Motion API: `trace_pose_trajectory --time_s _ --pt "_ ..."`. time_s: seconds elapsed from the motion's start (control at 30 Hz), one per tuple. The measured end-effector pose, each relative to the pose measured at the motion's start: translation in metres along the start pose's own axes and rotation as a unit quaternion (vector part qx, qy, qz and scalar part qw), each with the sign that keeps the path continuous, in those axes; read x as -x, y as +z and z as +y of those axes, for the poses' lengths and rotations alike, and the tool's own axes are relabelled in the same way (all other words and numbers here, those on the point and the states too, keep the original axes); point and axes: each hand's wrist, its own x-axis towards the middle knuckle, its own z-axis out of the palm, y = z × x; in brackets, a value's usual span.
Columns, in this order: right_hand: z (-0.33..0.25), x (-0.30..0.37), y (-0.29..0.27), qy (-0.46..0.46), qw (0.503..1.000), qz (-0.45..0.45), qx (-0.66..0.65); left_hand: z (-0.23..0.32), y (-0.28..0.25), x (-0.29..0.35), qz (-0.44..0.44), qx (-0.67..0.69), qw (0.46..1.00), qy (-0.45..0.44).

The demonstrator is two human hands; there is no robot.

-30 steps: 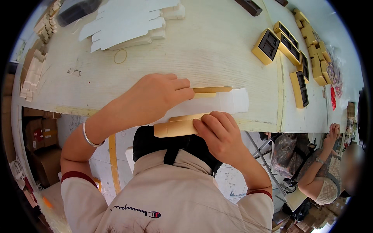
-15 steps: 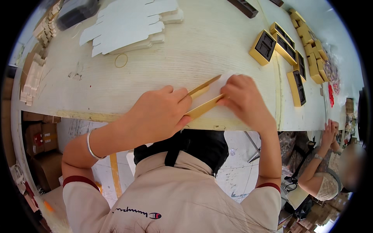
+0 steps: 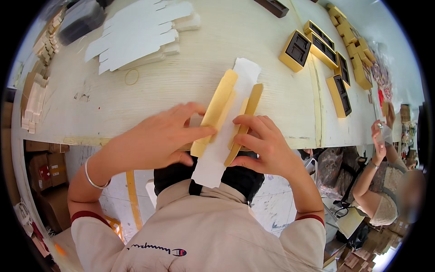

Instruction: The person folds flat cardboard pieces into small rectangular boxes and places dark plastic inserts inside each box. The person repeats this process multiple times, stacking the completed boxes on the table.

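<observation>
A part-folded cardboard box (image 3: 217,156), gold outside and white inside, lies slantwise over the front table edge in front of me. Its two long gold side walls stand up, and its white ends stick out flat. My left hand (image 3: 170,131) is at the left wall, its fingers spread, with one fingertip resting on the gold and the thumb apart from it. The fingers of my right hand (image 3: 263,143) bend over the right wall, while its thumb presses against the outer side near the lower end.
A stack of flat white box blanks (image 3: 136,36) lies at the back left, with a rubber band (image 3: 132,77) nearby. Several gold boxes with dark inserts (image 3: 297,51) sit at the right. Another person's hand (image 3: 378,140) is raised beyond the table's right part.
The box has turned from pointing rightward to pointing away from me, and its walls have spread apart. My left hand has loosened its grip, and my right hand has moved nearer me onto the right wall.
</observation>
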Motion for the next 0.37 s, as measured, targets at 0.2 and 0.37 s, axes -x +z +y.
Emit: trace_pose_trajectory --time_s 0.2,0.37 --pt "-0.006 0.000 0.010 0.003 0.999 0.035 0.001 -0.019 0.028 -0.014 0.129 -0.137 0.971 0.144" --pt "-0.007 0.002 0.028 0.042 0.997 0.055 -0.046 -0.010 0.056 -0.022 0.140 -0.053 0.989 0.016"
